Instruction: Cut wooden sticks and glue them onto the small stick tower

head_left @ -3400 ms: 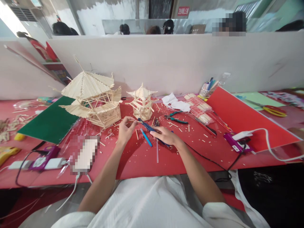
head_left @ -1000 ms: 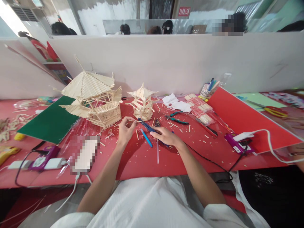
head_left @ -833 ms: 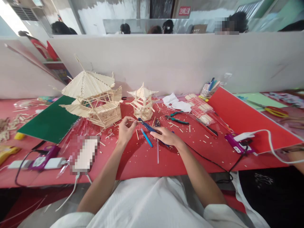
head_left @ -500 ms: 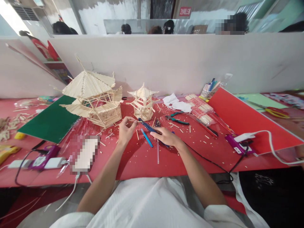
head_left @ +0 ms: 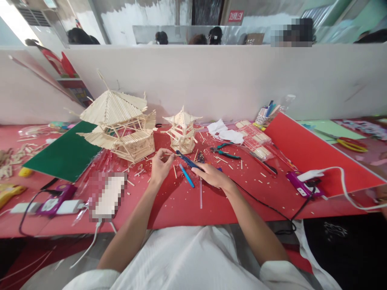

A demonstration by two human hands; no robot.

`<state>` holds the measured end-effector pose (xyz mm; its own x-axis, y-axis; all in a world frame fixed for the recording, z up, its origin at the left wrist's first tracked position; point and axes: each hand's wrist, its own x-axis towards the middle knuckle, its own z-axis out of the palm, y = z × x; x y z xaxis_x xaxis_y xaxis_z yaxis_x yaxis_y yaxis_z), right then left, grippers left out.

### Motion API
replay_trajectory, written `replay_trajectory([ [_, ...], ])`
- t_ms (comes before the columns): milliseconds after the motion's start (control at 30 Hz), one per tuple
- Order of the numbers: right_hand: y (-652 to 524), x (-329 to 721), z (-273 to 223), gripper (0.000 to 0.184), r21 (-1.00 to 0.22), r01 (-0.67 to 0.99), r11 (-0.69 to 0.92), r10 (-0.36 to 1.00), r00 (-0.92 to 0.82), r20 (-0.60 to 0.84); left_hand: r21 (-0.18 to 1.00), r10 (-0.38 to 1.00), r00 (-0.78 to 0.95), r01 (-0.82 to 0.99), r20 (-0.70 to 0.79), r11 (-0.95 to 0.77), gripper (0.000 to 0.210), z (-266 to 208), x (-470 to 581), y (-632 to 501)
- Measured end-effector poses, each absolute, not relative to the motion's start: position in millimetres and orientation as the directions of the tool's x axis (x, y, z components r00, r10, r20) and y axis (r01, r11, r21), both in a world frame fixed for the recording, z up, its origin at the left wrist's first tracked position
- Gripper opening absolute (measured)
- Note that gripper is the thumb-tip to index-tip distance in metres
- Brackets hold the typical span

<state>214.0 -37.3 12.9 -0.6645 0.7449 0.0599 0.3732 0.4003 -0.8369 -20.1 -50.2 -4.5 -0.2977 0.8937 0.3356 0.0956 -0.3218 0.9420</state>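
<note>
Near the small stick pavilion (head_left: 182, 129), a thin stick (head_left: 168, 154) was pinched by the left hand (head_left: 160, 167) against the blue glue gun (head_left: 188, 161), gripped by the right hand (head_left: 213, 175), seemingly for gluing.

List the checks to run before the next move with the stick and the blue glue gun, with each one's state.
1. Left hand pinches the thin wooden stick: ok.
2. Right hand grips the blue glue gun: ok.
3. Nozzle meets the stick's end: cannot tell, too small.
4. Black cord runs free off the red table edge: ok.
5. Small stick pavilion stands upright behind the hands, untouched: ok.
6. Blue pen lies under the gun, close to the hands: not ok.
</note>
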Motion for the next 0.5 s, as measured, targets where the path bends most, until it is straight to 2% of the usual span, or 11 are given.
replay_trajectory([
  [267,-41.3,211.4,15.1,0.056,-0.778,0.473,0.414,0.802,-0.594,0.066,0.942,0.889,-0.313,0.079,0.334,-0.326,0.024,-4.9,-20.8,-49.1],
  [500,-41.4,213.2,14.7,0.051,-0.585,0.636,0.503,0.830,-0.544,0.122,0.939,0.891,-0.298,0.083,0.342,-0.332,0.022,-4.4,-17.6,-50.2],
])
